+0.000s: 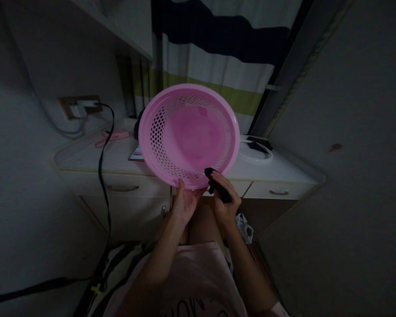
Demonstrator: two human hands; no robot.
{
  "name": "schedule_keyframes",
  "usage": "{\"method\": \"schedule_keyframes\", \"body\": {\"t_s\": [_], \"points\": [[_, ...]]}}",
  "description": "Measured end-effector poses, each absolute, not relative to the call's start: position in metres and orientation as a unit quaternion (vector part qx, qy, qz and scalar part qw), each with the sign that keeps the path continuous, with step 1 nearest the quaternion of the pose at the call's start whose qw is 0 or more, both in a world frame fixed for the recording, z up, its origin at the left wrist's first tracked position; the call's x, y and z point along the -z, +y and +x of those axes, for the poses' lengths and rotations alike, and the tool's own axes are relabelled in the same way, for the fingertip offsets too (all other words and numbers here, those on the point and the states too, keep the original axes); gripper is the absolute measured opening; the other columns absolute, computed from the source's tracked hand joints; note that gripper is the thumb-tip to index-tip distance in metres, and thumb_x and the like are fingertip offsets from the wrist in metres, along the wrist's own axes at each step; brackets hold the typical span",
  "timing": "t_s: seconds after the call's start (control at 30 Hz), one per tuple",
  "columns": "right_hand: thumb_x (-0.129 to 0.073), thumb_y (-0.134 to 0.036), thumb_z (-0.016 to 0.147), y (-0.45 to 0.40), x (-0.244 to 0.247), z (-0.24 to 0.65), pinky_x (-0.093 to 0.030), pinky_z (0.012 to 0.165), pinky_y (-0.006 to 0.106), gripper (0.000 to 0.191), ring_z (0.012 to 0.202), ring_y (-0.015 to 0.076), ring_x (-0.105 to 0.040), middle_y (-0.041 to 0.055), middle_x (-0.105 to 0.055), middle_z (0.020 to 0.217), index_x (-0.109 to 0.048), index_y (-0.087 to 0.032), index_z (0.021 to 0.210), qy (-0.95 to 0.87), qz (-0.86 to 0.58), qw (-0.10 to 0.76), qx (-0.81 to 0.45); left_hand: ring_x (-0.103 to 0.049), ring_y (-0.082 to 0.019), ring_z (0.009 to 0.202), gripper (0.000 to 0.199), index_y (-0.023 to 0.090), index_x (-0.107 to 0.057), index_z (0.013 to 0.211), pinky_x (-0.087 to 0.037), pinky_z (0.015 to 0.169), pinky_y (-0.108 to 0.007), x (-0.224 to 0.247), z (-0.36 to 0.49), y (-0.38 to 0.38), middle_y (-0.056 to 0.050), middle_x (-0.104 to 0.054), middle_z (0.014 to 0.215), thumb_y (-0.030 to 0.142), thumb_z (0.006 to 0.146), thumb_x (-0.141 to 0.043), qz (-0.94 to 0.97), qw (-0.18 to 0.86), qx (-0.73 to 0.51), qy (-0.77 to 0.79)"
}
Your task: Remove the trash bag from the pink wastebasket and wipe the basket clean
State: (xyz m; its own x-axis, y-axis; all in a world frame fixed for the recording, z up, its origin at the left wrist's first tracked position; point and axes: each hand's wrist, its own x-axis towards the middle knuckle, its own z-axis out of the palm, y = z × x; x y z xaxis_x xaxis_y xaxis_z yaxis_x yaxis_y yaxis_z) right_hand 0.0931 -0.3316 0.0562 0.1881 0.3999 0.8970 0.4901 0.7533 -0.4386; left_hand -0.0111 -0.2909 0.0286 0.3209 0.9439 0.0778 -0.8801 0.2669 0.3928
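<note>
A round pink plastic basket (194,132) with perforated sides is tilted so that its inside faces me. My left hand (185,204) grips its near rim, thumb on the rim and the other fingers underneath, partly hidden. Closed around a small black object (222,191) is my right hand (229,207), just right of the left one. One end of that object overlaps the basket's lower right rim; whether it touches is unclear. Dim light hides what kind of thing it is.
Behind the basket runs a white countertop (284,169) with drawers. On it lie a pink clip-like item (115,135) and a white ring-shaped item (257,152). A black cable (101,171) hangs from a wall socket at left. Below right is a plastic bag (245,229).
</note>
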Motion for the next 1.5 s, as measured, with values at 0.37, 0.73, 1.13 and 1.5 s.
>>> {"method": "schedule_keyframes", "body": {"t_s": [0.37,0.73,1.13,1.5], "points": [[-0.051,-0.018,0.084,-0.356,-0.109,0.117,-0.038,0.101,0.056,0.034,0.112,0.0251,-0.057,0.0040,-0.062,0.116,-0.060,-0.027,0.115,-0.552,-0.323,0.738,0.217,-0.062,-0.019,0.101,0.038,0.021,-0.049,0.122,-0.054,0.081,-0.032,-0.015,-0.019,-0.287,-0.008,-0.059,0.123,0.022,0.084,-0.053,0.147,0.750,-0.621,0.174],[-0.036,-0.029,0.092,-0.282,-0.221,0.125,-0.032,0.106,0.048,0.037,0.126,0.0223,-0.043,0.0060,-0.051,0.130,-0.046,-0.024,0.128,-0.633,-0.303,0.659,0.270,-0.060,-0.019,0.106,0.039,0.025,-0.048,0.120,-0.054,0.082,-0.035,-0.015,-0.009,-0.295,-0.006,-0.059,0.123,0.023,0.082,-0.056,0.143,0.744,-0.627,0.182],[-0.036,-0.008,0.085,-0.248,-0.209,0.052,-0.023,0.111,0.047,0.047,0.131,0.0180,-0.035,0.0036,-0.048,0.134,-0.046,-0.023,0.128,-0.783,-0.277,0.484,0.275,-0.061,-0.018,0.100,0.053,0.042,-0.038,0.121,-0.054,0.079,-0.039,-0.019,0.007,-0.310,0.000,-0.053,0.128,0.020,0.078,-0.061,0.178,0.729,-0.632,0.196],[-0.038,-0.005,0.085,-0.221,-0.205,0.050,-0.018,0.114,0.046,0.041,0.130,0.0167,-0.036,0.0059,-0.054,0.128,-0.053,-0.019,0.121,-0.832,-0.281,0.379,0.291,-0.061,-0.016,0.098,0.052,0.040,-0.041,0.114,-0.051,0.085,-0.041,-0.019,0.007,-0.314,0.002,-0.057,0.118,0.016,0.074,-0.064,0.192,0.729,-0.629,0.190]]}}
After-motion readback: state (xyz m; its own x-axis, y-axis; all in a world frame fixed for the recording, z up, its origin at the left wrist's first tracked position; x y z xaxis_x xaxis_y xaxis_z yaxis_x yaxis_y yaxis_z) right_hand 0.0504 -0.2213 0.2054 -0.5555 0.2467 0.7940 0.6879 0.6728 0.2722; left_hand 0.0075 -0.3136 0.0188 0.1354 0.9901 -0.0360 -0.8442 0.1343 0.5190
